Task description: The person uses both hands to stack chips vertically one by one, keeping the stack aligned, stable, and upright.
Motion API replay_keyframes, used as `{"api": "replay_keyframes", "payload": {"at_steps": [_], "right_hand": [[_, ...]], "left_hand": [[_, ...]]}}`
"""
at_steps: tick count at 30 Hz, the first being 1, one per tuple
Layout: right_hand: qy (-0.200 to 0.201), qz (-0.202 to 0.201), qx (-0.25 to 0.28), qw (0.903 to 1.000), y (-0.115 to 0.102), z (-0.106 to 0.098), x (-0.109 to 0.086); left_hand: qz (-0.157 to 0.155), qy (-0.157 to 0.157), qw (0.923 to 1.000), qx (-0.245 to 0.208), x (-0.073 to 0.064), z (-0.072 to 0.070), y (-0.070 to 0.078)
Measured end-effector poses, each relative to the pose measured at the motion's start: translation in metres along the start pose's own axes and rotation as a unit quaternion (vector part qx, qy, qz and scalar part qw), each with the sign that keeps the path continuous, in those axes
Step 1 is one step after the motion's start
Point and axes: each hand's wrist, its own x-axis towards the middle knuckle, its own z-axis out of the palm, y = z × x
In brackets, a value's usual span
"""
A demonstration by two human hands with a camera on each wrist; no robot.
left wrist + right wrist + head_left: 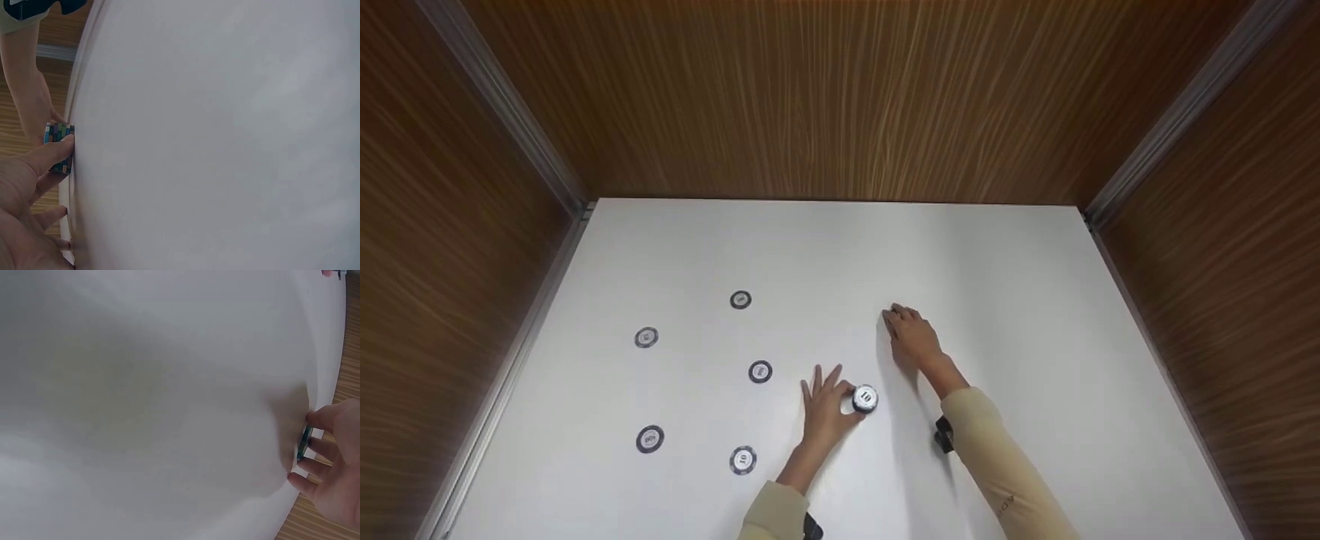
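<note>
My left hand [826, 420] pinches a stack of poker chips [865, 399] between thumb and index finger, its other fingers spread. The top chip bears the number 10. From the side, in the left wrist view, the stack [61, 130] shows multicoloured edges and stands on the white table. Farther forward and to the right, my right hand [916, 341] is low at the tabletop. Its fingertips hold a single poker chip [305, 441], seen almost edge-on in the right wrist view; in the head view that chip is hidden under the hand.
Several single chips lie apart on the left of the white table [997, 285], among them a chip marked 10 [743, 460], a far chip [741, 300] and a leftmost chip [646, 337]. Wood-grain panels [840, 97] enclose the table at the back and both sides.
</note>
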Motion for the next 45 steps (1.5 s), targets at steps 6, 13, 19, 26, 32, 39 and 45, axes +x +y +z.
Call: {"api": "replay_keyframes", "payload": {"at_steps": [6,13,19,26,32,39,45], "right_hand": [[0.039,0.001,0.003,0.9992,0.002,0.002,-0.001],[0.094,-0.032,-0.012,0.9950,0.003,0.006,-0.003],[0.102,-0.030,-0.015,0.9942,0.001,0.009,-0.010],[0.114,-0.029,0.015,0.9930,-0.004,0.009,-0.017],[0.093,-0.024,0.027,0.9950,-0.009,0.006,-0.018],[0.077,-0.018,0.024,0.9966,-0.009,0.004,-0.024],[0.071,-0.027,0.006,0.9971,-0.008,0.002,-0.028]], "left_hand": [[-0.002,-0.003,1.0000,0.001,-0.001,0.000,0.001],[-0.009,-0.009,0.9999,0.005,0.000,0.000,0.002],[-0.011,-0.010,0.9999,0.002,-0.001,0.000,0.001],[-0.012,-0.007,0.9999,-0.004,-0.002,-0.002,0.000],[-0.002,0.004,1.0000,0.001,-0.001,-0.002,0.000],[0.012,0.017,0.9998,0.000,-0.002,-0.001,-0.002],[0.011,0.014,0.9998,0.009,-0.001,-0.001,-0.002]]}}
